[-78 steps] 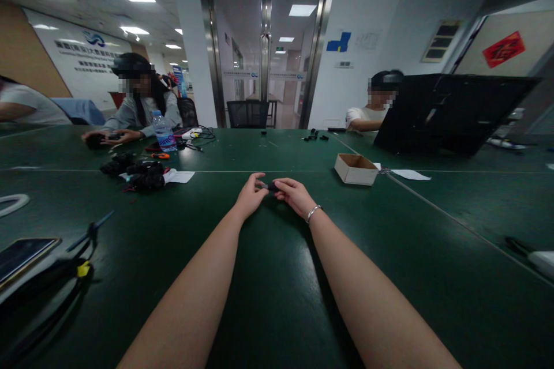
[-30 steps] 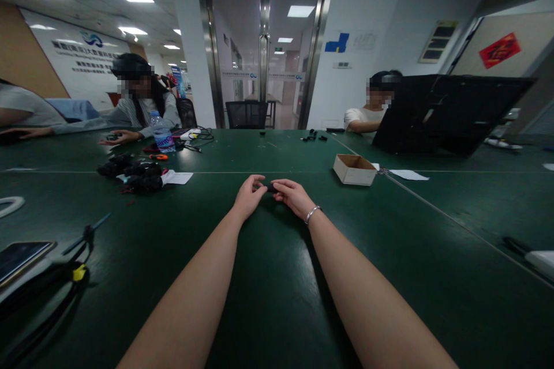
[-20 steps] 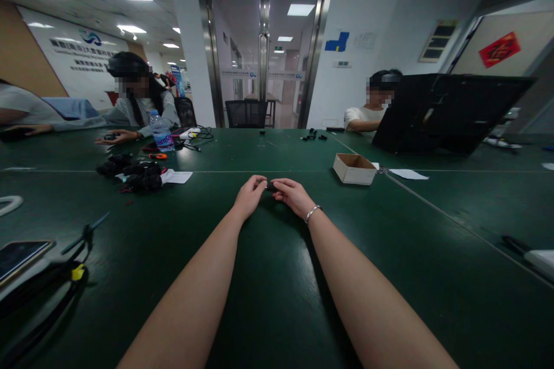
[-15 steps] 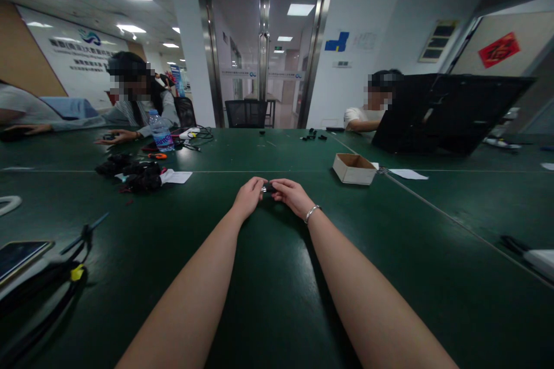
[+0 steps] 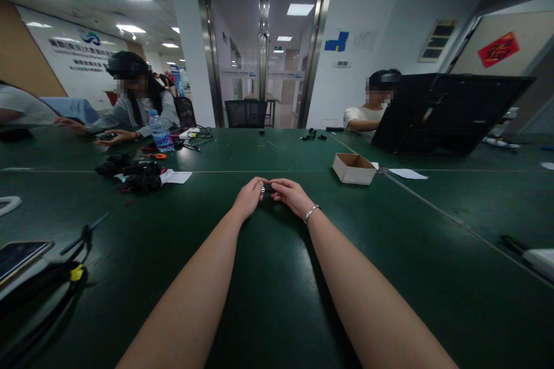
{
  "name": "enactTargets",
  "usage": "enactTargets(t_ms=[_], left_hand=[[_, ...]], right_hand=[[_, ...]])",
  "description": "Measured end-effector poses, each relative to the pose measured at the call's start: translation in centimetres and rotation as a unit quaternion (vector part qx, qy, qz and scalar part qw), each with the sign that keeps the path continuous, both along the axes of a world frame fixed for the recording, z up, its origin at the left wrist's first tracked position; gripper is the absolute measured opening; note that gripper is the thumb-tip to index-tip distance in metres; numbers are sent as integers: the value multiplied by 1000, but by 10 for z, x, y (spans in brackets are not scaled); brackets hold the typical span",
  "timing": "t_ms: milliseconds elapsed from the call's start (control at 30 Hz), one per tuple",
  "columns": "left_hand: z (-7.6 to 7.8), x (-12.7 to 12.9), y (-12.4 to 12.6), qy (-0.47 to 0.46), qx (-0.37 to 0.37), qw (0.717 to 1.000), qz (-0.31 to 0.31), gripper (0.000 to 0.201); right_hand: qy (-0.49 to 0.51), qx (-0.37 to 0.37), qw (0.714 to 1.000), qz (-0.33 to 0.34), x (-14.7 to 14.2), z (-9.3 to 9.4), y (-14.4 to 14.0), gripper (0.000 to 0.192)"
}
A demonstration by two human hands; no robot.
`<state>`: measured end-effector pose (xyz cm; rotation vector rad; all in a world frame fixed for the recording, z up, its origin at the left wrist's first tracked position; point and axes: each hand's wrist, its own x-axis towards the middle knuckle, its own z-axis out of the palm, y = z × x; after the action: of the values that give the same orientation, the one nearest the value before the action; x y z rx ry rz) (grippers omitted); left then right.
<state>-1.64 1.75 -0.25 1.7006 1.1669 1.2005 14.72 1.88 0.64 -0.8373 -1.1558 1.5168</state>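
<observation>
Both my arms stretch forward over the dark green table (image 5: 277,277). My left hand (image 5: 248,198) and my right hand (image 5: 293,196) meet at the table's middle, fingertips pinched on a small black part (image 5: 268,188) with a bit of metal at its left end. The part is held just above the table surface and is mostly hidden by my fingers. A thin bracelet (image 5: 312,212) circles my right wrist.
An open cardboard box (image 5: 354,168) and a paper sheet (image 5: 408,173) lie to the right, behind them a black open case (image 5: 445,115). A pile of black parts (image 5: 134,175), a water bottle (image 5: 159,131), a phone (image 5: 19,257) and cables (image 5: 75,253) lie left. Two people sit across.
My hands have closed slightly together on the small part, hardly moving. The person at far left reached an arm out and drew it back across the table.
</observation>
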Motion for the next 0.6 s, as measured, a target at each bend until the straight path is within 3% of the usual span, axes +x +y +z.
enactTargets(t_ms=[600], left_hand=[[1,1,1,-16,-28,999,4,29]], right_hand=[[6,-4,1000,-8,0,0,0,12]])
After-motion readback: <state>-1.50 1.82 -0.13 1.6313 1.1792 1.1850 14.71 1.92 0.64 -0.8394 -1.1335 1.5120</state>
